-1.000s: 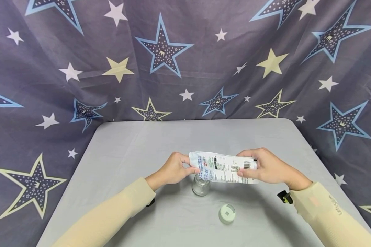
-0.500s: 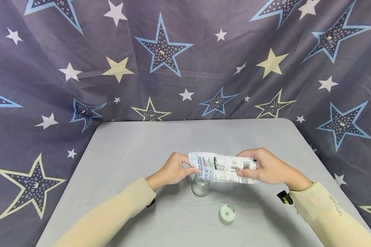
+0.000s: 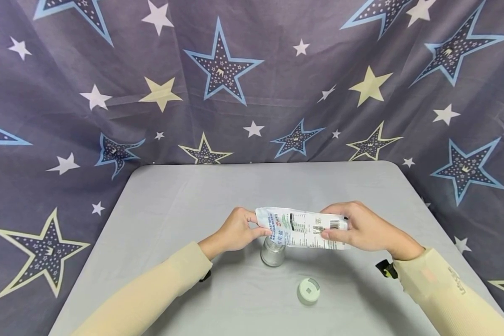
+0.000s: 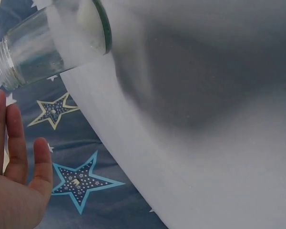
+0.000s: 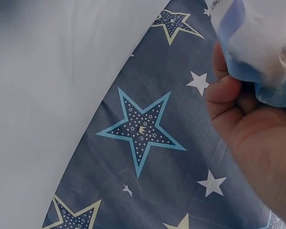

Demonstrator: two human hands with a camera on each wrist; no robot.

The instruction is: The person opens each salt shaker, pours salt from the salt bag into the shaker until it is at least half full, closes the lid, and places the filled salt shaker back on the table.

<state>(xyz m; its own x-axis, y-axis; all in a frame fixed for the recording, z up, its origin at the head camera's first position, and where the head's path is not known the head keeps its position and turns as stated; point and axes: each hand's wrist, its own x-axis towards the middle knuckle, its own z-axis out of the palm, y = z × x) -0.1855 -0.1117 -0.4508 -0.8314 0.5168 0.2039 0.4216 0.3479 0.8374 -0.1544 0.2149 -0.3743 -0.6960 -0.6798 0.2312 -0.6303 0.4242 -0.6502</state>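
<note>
A white bag of salt with blue print lies almost level above the table, its left end over the mouth of a clear glass jar. My left hand pinches that end between thumb and fingers. At the other end, my right hand grips the bag, thumb on the printed face. In the left wrist view the upright jar shows its threaded neck and some white inside near the base; the left hand's outer fingers extend close to the neck. The bag hides the jar's mouth in the head view.
A pale green round lid sits on the grey-covered table, in front of the jar and to its right. Behind the table's far edge hangs a dark cloth patterned with stars.
</note>
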